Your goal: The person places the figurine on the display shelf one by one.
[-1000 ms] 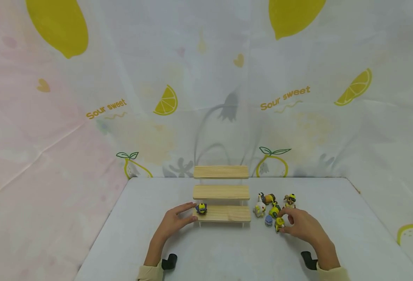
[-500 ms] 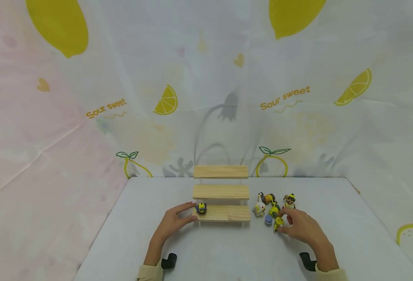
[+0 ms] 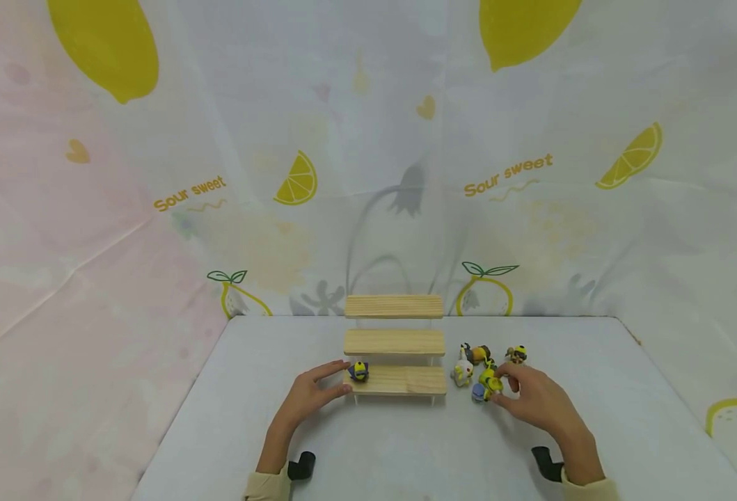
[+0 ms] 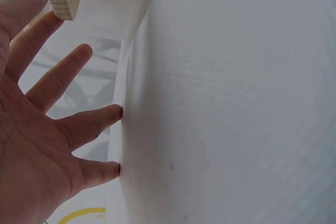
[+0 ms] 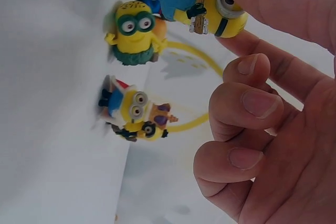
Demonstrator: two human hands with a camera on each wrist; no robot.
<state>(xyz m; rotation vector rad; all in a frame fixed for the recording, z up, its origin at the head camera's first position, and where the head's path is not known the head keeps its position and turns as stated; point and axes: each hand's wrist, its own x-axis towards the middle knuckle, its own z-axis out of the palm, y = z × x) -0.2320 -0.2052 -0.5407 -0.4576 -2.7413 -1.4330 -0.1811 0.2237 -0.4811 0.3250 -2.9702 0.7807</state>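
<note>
My right hand (image 3: 540,400) pinches a yellow one-eyed minion figurine (image 5: 210,3) in blue overalls with a small brown guitar, between thumb and index finger. Its other fingers curl in, holding nothing. My left hand (image 3: 312,396), fingers spread and mostly straight, touches the left end of the lowest plank of a three-step wooden display stand (image 3: 406,381). On that plank, by the left fingertips, stands a blue-and-yellow figurine (image 3: 359,371). Just below the held minion is a green-goggled minion figurine (image 5: 134,32), with a crowned minion figurine (image 5: 134,103) farther along.
Right of the stand, a white figurine (image 3: 462,374), an orange-and-dark figurine (image 3: 477,353) and a small bluish piece (image 3: 479,393) sit close together on the white table (image 3: 381,452). A lemon-print cloth (image 3: 368,209) hangs behind.
My right hand has brought the pinched minion figurine slightly up and left, beside the bluish piece. My left hand stays at the stand.
</note>
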